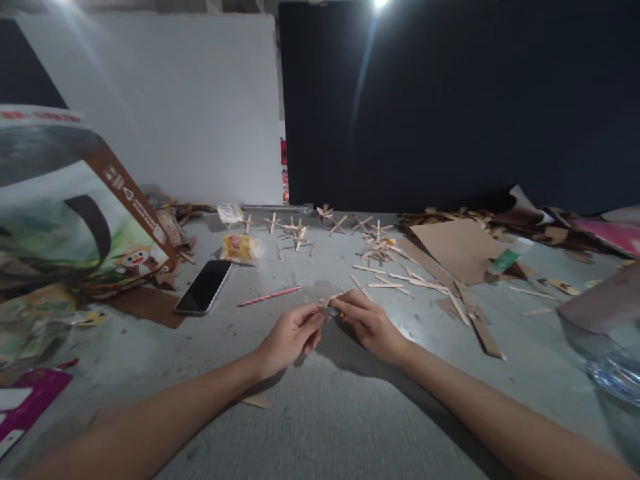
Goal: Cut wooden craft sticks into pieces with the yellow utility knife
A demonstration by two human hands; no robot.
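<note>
My left hand [294, 337] and my right hand [371, 325] meet over the middle of the table, fingertips nearly touching. Between them is a small dark grey thing [333, 311] with a yellow spot at its right end, pinched in my right fingers; its kind is too small to tell. My left thumb and fingers are pressed together at its left side, and what they hold is hidden. Pale wooden bits show just beyond the fingertips. A pink pencil [271, 296] lies beyond my left hand. Loose flat wooden sticks [393, 285] lie beyond my right hand.
Crossed-stick pieces [299, 235] stand at the back, near a yellow packet [240, 248]. A phone [204, 287] and a large printed bag [75, 200] are at left. Cardboard [453, 247], a white-green tube [511, 256] and a clear glass item [617, 375] are at right.
</note>
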